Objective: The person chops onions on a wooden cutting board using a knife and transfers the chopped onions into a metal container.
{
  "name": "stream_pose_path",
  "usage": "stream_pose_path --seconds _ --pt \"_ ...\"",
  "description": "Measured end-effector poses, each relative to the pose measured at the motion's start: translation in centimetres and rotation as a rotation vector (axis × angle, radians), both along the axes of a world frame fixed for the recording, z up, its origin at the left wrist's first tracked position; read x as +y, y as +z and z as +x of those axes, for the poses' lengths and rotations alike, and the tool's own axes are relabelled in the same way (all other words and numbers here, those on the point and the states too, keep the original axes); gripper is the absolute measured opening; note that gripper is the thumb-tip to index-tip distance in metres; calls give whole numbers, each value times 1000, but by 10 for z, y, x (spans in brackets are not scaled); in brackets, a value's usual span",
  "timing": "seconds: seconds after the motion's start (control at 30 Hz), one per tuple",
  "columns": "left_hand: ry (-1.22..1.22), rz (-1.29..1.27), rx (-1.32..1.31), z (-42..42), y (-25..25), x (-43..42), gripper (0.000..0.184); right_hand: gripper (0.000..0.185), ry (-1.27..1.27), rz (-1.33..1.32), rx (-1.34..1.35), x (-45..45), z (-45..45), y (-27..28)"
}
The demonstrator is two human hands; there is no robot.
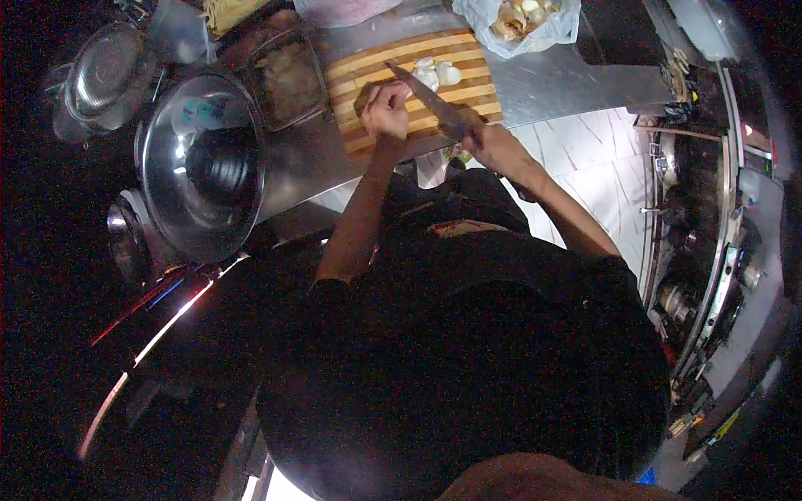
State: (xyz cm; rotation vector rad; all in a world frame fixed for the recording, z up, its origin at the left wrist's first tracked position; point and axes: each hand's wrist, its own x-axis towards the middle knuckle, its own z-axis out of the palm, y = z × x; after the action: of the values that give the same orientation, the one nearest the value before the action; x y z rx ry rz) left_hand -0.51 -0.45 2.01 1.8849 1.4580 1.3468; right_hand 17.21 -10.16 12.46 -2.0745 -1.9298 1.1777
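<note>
A striped wooden cutting board (355,67) lies on the metal counter. My right hand (499,150) is closed around the handle of a knife (430,102), whose blade points up and left over the board. Fingers curled, my left hand (388,110) is near the blade's tip, above the board's left part; whatever it pinches is hidden or too small to name. Several pale garlic cloves (434,75) lie in a small pile just beyond the blade.
A plastic bag (564,25) of garlic and skins sits beyond the board at the right. To the left stand a rectangular tray (284,79), a large steel bowl (200,167) and a metal strainer (109,75). Stove equipment (685,234) lines the right side.
</note>
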Motion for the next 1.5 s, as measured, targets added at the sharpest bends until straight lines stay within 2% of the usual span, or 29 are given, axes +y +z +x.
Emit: stream_pose_path --seconds 0.07,0.13,0.27,0.37,0.43,0.53,0.63,0.8,0.9,1.0,1.1,1.2,1.27,1.33,1.4,1.5 --pt "2 -28 -22 0 1 0 4 38 -9 -50 -52 1 -3 -1" --pt "-2 -61 -59 1 -5 -1 5 39 1 -30 -50 2 -8 -27" --pt "26 59 79 0 -8 3 11 37 12 -3 -37 6 -6 -55" --pt "-12 42 89 4 8 2 15 35 -79 94 23 2 5 -54" --pt "-39 15 149 3 14 5 18 36 -45 40 -40 1 9 -43" --pt "26 -245 -179 2 1 9 18 38 -39 30 -76 0 10 -38" --pt "-127 97 73 -11 -2 13 17 41 -21 72 -102 -4 5 -22" --pt "-105 39 30 -7 -5 9 14 38 -65 -36 -168 -2 -15 -10" --pt "-103 58 50 -9 -8 8 12 42 -64 -81 -146 6 -18 -32" --pt "-110 106 52 -10 -6 11 10 44 -32 -17 -51 4 -7 -23" --pt "-106 61 -21 -6 -5 9 6 42 -5 -38 -123 -2 -6 -6" --pt "-95 30 -50 -4 -7 8 6 42 -53 -64 -178 -3 -14 -30" --pt "-97 40 -56 -5 -7 7 6 43 -48 -50 -123 1 -13 -41" --pt "-110 66 -72 -6 -7 10 7 43 -37 -9 -61 5 -11 -38" --pt "-127 -22 -110 -8 -5 7 8 43 -27 48 5 4 -2 -28" --pt "-129 -23 -149 -6 -3 8 9 35 -18 52 -71 -3 -2 -16"
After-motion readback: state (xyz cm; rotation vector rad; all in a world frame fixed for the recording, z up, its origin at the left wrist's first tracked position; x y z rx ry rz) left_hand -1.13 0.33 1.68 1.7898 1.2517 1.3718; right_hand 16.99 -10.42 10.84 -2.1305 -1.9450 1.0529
